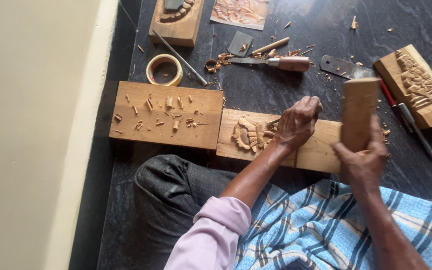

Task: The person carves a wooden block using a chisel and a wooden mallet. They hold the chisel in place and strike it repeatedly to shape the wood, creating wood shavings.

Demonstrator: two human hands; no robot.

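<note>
My left hand [298, 122] is closed around a chisel [274, 121], whose blade tip rests on a half-carved relief [248, 135] at the left end of a wooden plank [321, 150]. My right hand [363, 160] grips a thick wooden mallet block [358, 112], held upright just right of the left hand and above the plank. The plank lies across the dark stone floor in front of my knees.
A second board [196, 132] strewn with shavings lies to the left. A tape roll [164, 69], a wooden-handled chisel [276, 62], a flat metal blade [343, 67], a carved figure block [418, 85] and another carved block [176, 22] surround it. A pale wall [31, 125] runs along the left.
</note>
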